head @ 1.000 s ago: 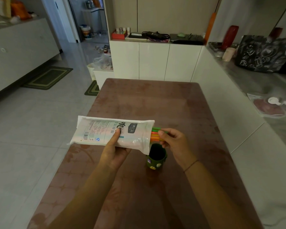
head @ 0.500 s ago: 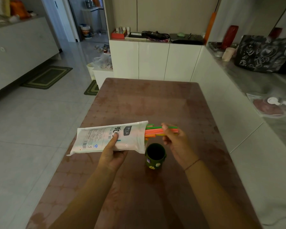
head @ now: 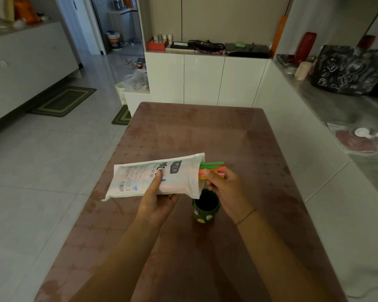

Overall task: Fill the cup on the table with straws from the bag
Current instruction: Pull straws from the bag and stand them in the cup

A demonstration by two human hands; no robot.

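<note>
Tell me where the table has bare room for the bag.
Bare: the far half of the table, beyond the bag and straws, and the strip from the right hand to its right edge. Crowded: around the cup, beside the left hand.

Open tabletop on the table (head: 205,131) beyond both hands, room to pass there. Cup (head: 205,211) stands mid-table, hemmed in. The bag (head: 157,178), gripped by the left hand (head: 159,201), overhangs its far-left rim. The right hand (head: 225,186) sits just beside its right rim, pinching straws (head: 212,166) that jut rightward from the bag mouth above the cup. Cup's near side is open between the forearms. White counter (head: 314,171) runs along the table's right edge, blocking that side. Left edge opens to floor. Cabinet (head: 203,79) stands past the far end.
</note>
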